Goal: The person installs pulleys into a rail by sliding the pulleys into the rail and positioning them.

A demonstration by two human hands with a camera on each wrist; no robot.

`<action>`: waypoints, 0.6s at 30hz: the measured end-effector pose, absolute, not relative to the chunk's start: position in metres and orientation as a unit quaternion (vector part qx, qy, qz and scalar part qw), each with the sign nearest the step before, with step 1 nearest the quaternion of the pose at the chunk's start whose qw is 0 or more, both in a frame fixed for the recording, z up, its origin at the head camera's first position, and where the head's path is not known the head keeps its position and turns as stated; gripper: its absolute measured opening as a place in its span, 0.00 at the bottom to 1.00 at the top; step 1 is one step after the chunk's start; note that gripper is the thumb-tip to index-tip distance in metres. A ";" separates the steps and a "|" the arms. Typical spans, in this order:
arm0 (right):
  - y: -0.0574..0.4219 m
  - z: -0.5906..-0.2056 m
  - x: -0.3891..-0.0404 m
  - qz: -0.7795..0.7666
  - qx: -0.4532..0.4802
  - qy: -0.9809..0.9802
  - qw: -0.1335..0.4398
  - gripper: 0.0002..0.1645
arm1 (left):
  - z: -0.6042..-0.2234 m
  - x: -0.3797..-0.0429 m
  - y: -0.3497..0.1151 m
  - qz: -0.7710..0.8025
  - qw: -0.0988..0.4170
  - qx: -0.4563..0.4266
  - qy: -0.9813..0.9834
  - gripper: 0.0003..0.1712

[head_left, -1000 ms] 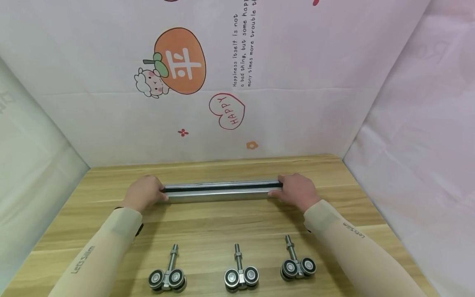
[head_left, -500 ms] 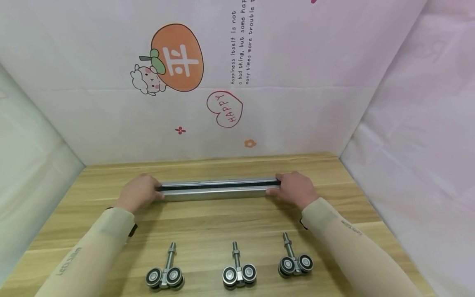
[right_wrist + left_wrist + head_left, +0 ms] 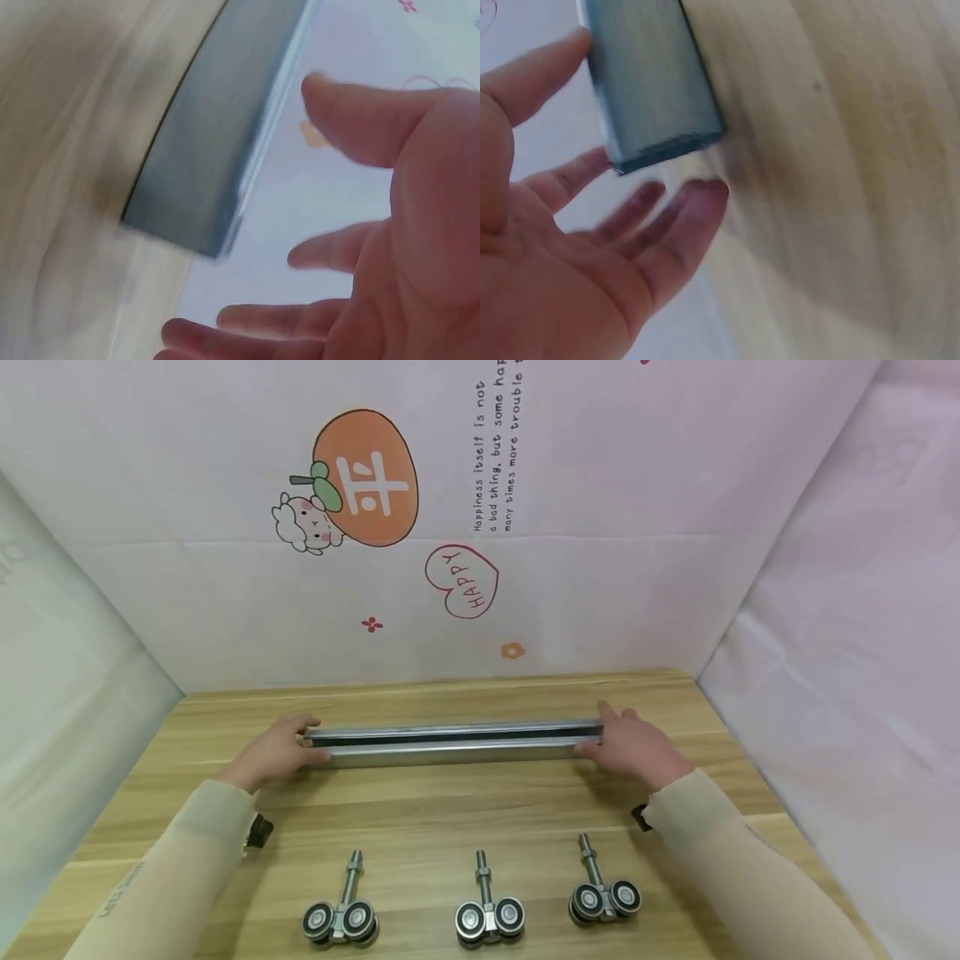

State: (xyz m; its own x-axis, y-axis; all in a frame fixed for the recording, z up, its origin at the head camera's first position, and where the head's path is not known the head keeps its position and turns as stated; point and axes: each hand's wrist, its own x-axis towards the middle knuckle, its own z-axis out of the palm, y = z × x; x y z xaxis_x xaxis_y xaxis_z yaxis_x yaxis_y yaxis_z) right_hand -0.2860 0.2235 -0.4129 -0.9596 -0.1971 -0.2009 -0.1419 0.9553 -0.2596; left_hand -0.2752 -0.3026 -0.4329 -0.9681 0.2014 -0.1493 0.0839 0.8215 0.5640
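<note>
A metal channel rail with a dark slot along its top lies crosswise on the wooden table. At its left end is my left hand, fingers spread; the left wrist view shows the thumb right at the rail's edge and the other fingers loosely bent beyond its end. Beside the right end my right hand is also spread. In the right wrist view its fingers stand apart from the rail. Nearer me are three twin-wheeled rollers with threaded bolts: left, middle and right.
The wood-grain table ends at a white printed cloth backdrop. White cloth walls rise on the left and right.
Both hands held the rail's ends earlier; now their fingers have spread and moved outward, the right hand to the right and the left slightly left. The rollers stay put.
</note>
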 end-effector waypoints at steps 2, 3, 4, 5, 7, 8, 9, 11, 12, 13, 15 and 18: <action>0.233 -0.411 -0.280 -0.122 -0.080 0.983 0.110 0.58 | -0.436 -0.277 -0.305 0.312 0.115 0.072 0.940 0.44; 0.238 -0.410 -0.278 -0.122 -0.079 0.983 0.110 0.58 | -0.438 -0.277 -0.306 0.320 0.119 0.071 0.937 0.44; 0.243 -0.410 -0.275 -0.124 -0.078 0.983 0.112 0.57 | -0.439 -0.278 -0.307 0.326 0.122 0.069 0.935 0.43; 0.248 -0.411 -0.272 -0.127 -0.076 0.982 0.116 0.56 | -0.440 -0.278 -0.309 0.332 0.123 0.067 0.933 0.43; 0.256 -0.413 -0.268 -0.137 -0.079 0.979 0.128 0.52 | -0.442 -0.279 -0.311 0.338 0.122 0.067 0.931 0.42; 0.259 -0.415 -0.267 -0.144 -0.082 0.977 0.134 0.50 | -0.443 -0.279 -0.312 0.341 0.122 0.067 0.930 0.42; 0.262 -0.418 -0.266 -0.151 -0.087 0.975 0.139 0.47 | -0.444 -0.280 -0.312 0.344 0.123 0.066 0.929 0.42; 0.266 -0.423 -0.264 -0.168 -0.096 0.970 0.150 0.38 | -0.445 -0.280 -0.314 0.352 0.124 0.061 0.926 0.42; 0.266 -0.427 -0.264 -0.179 -0.101 0.966 0.155 0.33 | -0.446 -0.281 -0.314 0.354 0.123 0.060 0.925 0.42; 0.266 -0.430 -0.263 -0.192 -0.106 0.962 0.162 0.28 | -0.446 -0.280 -0.314 0.359 0.124 0.057 0.923 0.42; 0.264 -0.436 -0.261 -0.226 -0.102 0.951 0.184 0.21 | -0.448 -0.280 -0.314 0.364 0.125 0.053 0.921 0.43; 0.258 -0.441 -0.254 -0.282 -0.081 0.930 0.220 0.15 | -0.449 -0.280 -0.313 0.372 0.126 0.049 0.918 0.43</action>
State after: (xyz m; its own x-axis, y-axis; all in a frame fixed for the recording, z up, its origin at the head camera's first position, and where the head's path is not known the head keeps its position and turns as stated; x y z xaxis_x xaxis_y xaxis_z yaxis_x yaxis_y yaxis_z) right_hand -0.2544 0.2582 -0.4414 -0.8899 -0.2746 -0.3642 -0.0261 0.8278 -0.5604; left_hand -0.2797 -0.3129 -0.4487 -0.9636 0.1839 -0.1941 -0.0030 0.7186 0.6954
